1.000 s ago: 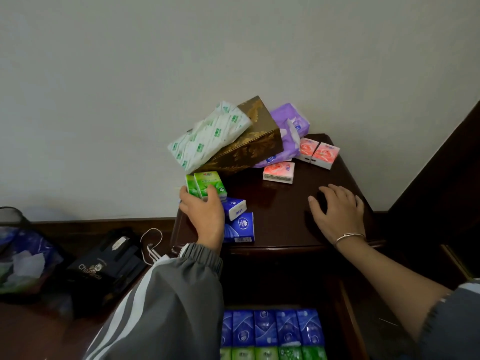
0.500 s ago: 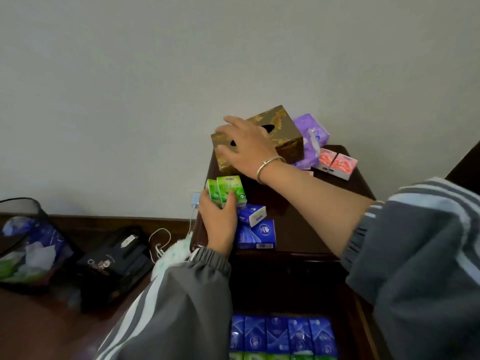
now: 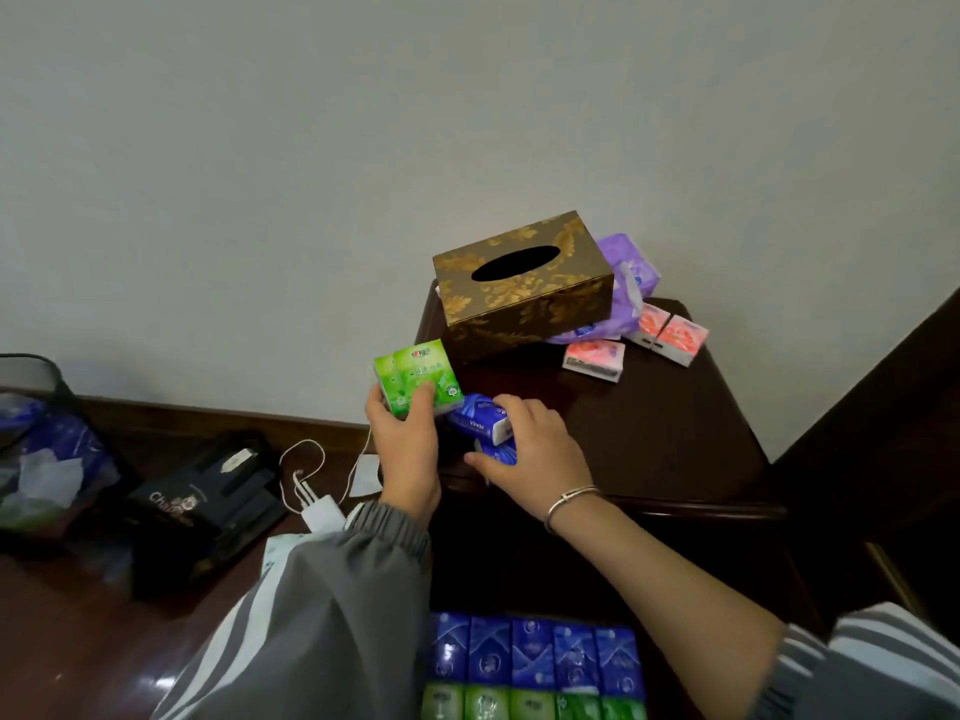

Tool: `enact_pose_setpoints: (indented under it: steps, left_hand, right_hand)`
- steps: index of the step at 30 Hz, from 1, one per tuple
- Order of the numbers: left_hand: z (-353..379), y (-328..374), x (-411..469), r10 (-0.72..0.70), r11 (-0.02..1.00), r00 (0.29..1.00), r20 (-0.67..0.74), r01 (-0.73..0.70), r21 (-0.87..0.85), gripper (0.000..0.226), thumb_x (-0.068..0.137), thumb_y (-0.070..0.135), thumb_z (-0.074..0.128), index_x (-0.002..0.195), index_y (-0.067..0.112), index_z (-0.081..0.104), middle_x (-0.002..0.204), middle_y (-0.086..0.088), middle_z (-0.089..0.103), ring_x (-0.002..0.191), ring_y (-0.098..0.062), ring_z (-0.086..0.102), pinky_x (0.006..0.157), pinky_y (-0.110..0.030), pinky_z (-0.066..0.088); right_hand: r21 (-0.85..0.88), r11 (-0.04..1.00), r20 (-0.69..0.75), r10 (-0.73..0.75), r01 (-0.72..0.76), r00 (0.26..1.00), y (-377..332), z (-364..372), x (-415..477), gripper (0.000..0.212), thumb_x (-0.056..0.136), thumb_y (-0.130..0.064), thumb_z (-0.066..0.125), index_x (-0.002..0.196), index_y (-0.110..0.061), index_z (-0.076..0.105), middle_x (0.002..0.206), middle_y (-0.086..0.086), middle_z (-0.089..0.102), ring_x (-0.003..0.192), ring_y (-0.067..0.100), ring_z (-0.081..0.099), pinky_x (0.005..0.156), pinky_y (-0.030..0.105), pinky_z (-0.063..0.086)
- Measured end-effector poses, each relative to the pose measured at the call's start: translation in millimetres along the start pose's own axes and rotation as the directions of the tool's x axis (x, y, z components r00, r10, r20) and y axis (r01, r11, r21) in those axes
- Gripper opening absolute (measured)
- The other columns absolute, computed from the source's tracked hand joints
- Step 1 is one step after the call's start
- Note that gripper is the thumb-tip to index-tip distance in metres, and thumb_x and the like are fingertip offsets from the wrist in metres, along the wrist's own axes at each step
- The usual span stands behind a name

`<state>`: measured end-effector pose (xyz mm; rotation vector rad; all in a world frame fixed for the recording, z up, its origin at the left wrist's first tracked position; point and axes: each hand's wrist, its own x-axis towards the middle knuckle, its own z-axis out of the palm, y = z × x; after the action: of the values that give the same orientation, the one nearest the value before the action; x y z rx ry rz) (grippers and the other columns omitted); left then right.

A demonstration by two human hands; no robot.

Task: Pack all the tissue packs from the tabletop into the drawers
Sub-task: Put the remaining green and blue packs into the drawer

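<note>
We're seeing the left hand (image 3: 402, 449) gripping two green tissue packs (image 3: 418, 379), thumb on the front and fingers wrapped behind, at the front left corner of the dark wooden nightstand (image 3: 649, 433). The right hand (image 3: 530, 449), wearing a bracelet (image 3: 569, 498), is curling narrow over the blue tissue packs (image 3: 480, 420) just beside it, fingers on top and thumb at the front edge. Further back a gold-patterned tissue box (image 3: 519, 283) is standing upright, with a purple tissue pack (image 3: 628, 272) leaning behind it and three pink tissue packs (image 3: 595, 358) lying on the tabletop to its right. Below, the open drawer (image 3: 657, 667) is holding a row of blue packs (image 3: 530, 652) and a row of green packs (image 3: 519, 704). On the floor at the left we're noting a white charger (image 3: 322, 509), a black box (image 3: 202, 506) and a bin (image 3: 41, 449).
</note>
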<state>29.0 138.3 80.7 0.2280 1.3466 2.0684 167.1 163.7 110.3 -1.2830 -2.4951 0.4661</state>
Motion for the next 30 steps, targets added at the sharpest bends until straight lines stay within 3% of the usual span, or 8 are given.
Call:
enact_pose_setpoints:
  steps: [4, 8, 13, 16, 19, 22, 27, 30]
  left_hand:
    - [-18, 14, -18, -0.058, 0.998, 0.998, 0.001, 0.058, -0.005, 0.051, 0.088, 0.015, 0.061, 0.134, 0.013, 0.04, 0.122, -0.013, 0.06, 0.104, -0.021, 0.064, 0.089, -0.038, 0.053]
    - [-39, 26, -48, -0.08, 0.997, 0.993, 0.083, 0.081, -0.011, 0.067, 0.091, 0.015, 0.056, 0.146, 0.027, 0.021, 0.121, -0.003, 0.055, 0.095, -0.014, 0.064, 0.072, -0.031, 0.056]
    - [-64, 38, -90, -0.147, 0.987, 0.971, 0.189, 0.156, -0.033, 0.058, 0.093, 0.014, 0.051, 0.142, 0.035, 0.028, 0.123, -0.004, 0.054, 0.098, -0.02, 0.064, 0.066, -0.034, 0.058]
    - [-76, 29, -121, -0.235, 0.972, 0.937, 0.258, 0.223, 0.073, 0.047, 0.095, 0.011, 0.046, 0.137, 0.032, 0.038, 0.124, -0.004, 0.054, 0.098, -0.02, 0.062, 0.063, -0.033, 0.057]
    - [-79, 6, -160, -0.384, 0.916, 0.862, 0.332, 0.312, 0.251, 0.047, 0.095, 0.008, 0.045, 0.132, 0.038, 0.044, 0.12, -0.002, 0.057, 0.098, -0.022, 0.063, 0.062, -0.034, 0.057]
    - [-77, -22, -193, -0.519, 0.843, 0.757, 0.397, 0.378, 0.382, 0.047, 0.095, 0.007, 0.048, 0.13, 0.04, 0.049, 0.119, -0.005, 0.062, 0.084, -0.022, 0.066, 0.064, -0.035, 0.057]
    - [-75, -52, -220, -0.637, 0.771, 0.677, 0.368, 0.56, 0.305, 0.035, 0.093, 0.018, 0.051, 0.124, 0.034, 0.055, 0.117, -0.006, 0.067, 0.09, -0.022, 0.069, 0.062, -0.033, 0.057]
    - [-79, -59, -221, -0.663, 0.743, 0.616, 0.425, 0.611, 0.274, 0.04, 0.09, 0.045, 0.054, 0.122, 0.022, 0.062, 0.12, -0.01, 0.067, 0.1, -0.021, 0.068, 0.071, -0.037, 0.057]
  right_hand:
    - [-0.014, 1.0, -0.033, 0.015, -0.015, 0.999, -4, 7, -8, 0.063, 0.083, -0.042, 0.061, 0.136, -0.024, 0.034, 0.128, 0.005, 0.045, 0.12, 0.023, 0.041, 0.091, 0.04, 0.047]
    - [0.037, 0.999, -0.081, 0.026, -0.023, 0.996, 2, 4, -27, 0.057, 0.08, -0.035, 0.063, 0.131, -0.022, 0.042, 0.12, 0.005, 0.051, 0.118, 0.023, 0.042, 0.09, 0.041, 0.047]
    - [0.553, 0.827, -0.27, 0.292, -0.101, 0.917, 20, -17, -72, 0.04, 0.076, -0.02, 0.073, 0.114, -0.016, 0.06, 0.106, 0.002, 0.063, 0.1, 0.018, 0.057, 0.088, 0.029, 0.048]
    - [0.718, 0.694, -0.262, 0.327, -0.043, 0.908, 36, -42, -115, 0.037, 0.075, -0.011, 0.074, 0.105, -0.028, 0.058, 0.098, -0.006, 0.065, 0.086, 0.003, 0.061, 0.075, 0.007, 0.047]
    - [0.689, 0.724, -0.211, 0.178, 0.017, 0.961, 45, -54, -166, 0.041, 0.074, -0.011, 0.075, 0.105, -0.034, 0.059, 0.099, -0.013, 0.066, 0.086, -0.009, 0.061, 0.074, 0.001, 0.042]
    - [0.562, 0.827, -0.114, 0.081, -0.003, 0.99, 54, -44, -206, 0.043, 0.072, -0.022, 0.075, 0.112, -0.029, 0.06, 0.102, -0.009, 0.064, 0.093, 0.001, 0.06, 0.082, 0.008, 0.043]
    - [0.26, 0.965, -0.029, -0.02, 0.027, 0.999, 73, -14, -241, 0.059, 0.072, -0.029, 0.068, 0.128, -0.019, 0.053, 0.111, -0.001, 0.057, 0.105, 0.01, 0.047, 0.093, 0.016, 0.037]
    - [0.164, 0.983, -0.03, -0.078, 0.082, 0.996, 76, 4, -249, 0.062, 0.073, -0.033, 0.061, 0.132, -0.016, 0.051, 0.114, 0.0, 0.058, 0.112, 0.017, 0.047, 0.097, 0.029, 0.041]
